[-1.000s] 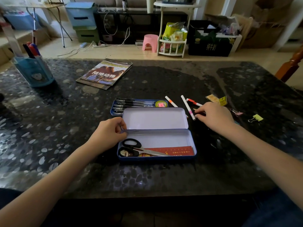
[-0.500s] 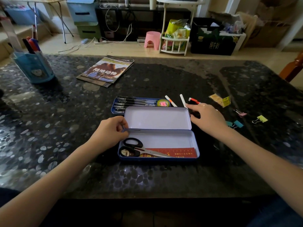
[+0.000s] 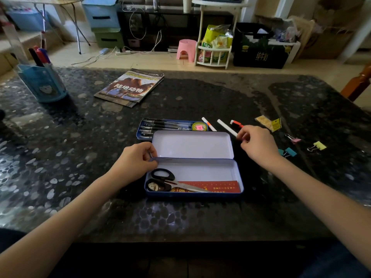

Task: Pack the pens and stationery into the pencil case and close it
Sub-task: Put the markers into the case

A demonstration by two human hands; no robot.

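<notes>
The right hand (image 3: 258,145) has its grip pinched on the near end of a white pen (image 3: 225,127), which lies on the bench (image 3: 80,177) just past the case's right corner. The left hand (image 3: 133,163) curls thumb and fingers round the left end of the pencil case (image 3: 193,194), at the hinge, steadying it. The lid (image 3: 192,144) stands open. Scissors (image 3: 168,181) and a red ruler (image 3: 218,186) already lie inside. Still out: two more white pens (image 3: 208,124), (image 3: 236,123), the inner tray (image 3: 140,135) with black pens and a tape roll (image 3: 198,127), and binder clips (image 3: 290,151) to the right. By my reckoning, packing is at an early stage, with closing yet to come.
</notes>
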